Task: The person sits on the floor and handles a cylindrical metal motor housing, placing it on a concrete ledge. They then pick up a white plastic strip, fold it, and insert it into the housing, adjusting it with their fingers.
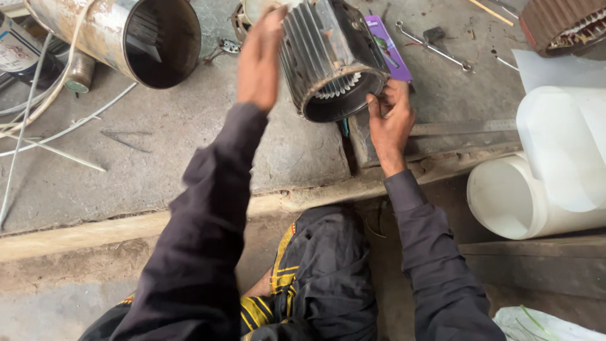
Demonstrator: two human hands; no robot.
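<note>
A grey finned motor housing [331,53] lies tilted on the concrete bench, its open round end facing me with slotted windings visible inside. My left hand [262,57] rests flat against its left side near the top. The fingers of my right hand [391,117] grip the lower right rim of the open end. Both arms wear dark long sleeves.
A rusty metal cylinder [136,31] lies at the top left with white cables [57,126] beside it. A purple flat box [388,47] and a wrench [435,47] sit behind the housing. White plastic containers [543,177] stand at the right. Another wound stator [562,22] is at the top right.
</note>
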